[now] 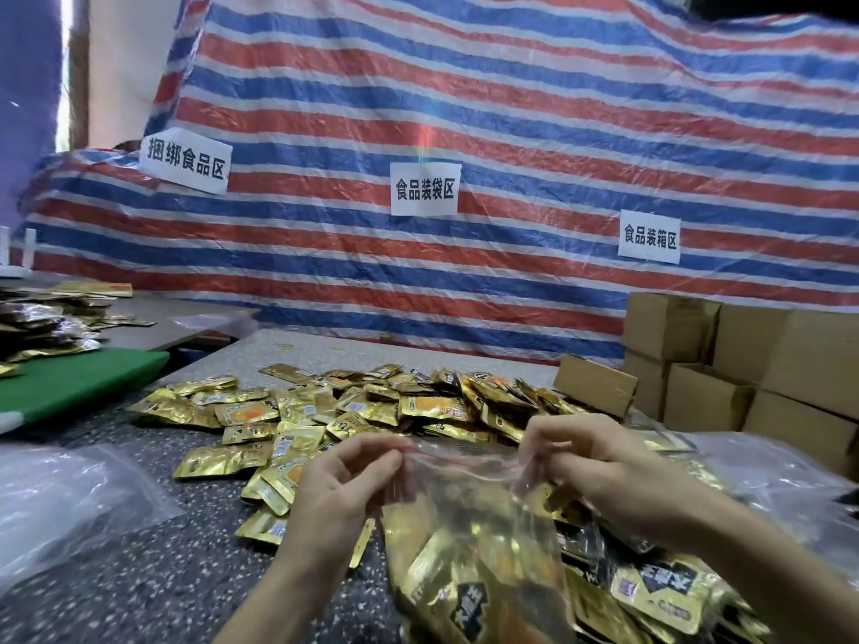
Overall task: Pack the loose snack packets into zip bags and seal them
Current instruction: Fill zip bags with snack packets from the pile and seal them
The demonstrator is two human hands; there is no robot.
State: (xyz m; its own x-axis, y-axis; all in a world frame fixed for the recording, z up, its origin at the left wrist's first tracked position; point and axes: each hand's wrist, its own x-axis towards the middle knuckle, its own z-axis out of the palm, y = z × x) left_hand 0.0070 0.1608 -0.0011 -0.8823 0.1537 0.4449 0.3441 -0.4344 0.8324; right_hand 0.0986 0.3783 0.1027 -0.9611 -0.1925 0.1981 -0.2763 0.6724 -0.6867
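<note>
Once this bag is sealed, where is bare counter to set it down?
Bare counter lies near left, between the clear plastic bags, the loose packets and the left hand holding the zip bag. A thin strip runs between pile and tarp. The right, by the cardboard boxes, is crowded.

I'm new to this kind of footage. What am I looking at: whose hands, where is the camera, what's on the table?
There is no machine here: a person works with bare hands, and the one picture comes from a camera worn on their head, looking forward and down. The left hand and right hand each pinch the top edge of a clear zip bag that already holds gold packets. More loose snack packets lie heaped on the speckled table. Cardboard boxes stand at the right, before a striped tarp.
</note>
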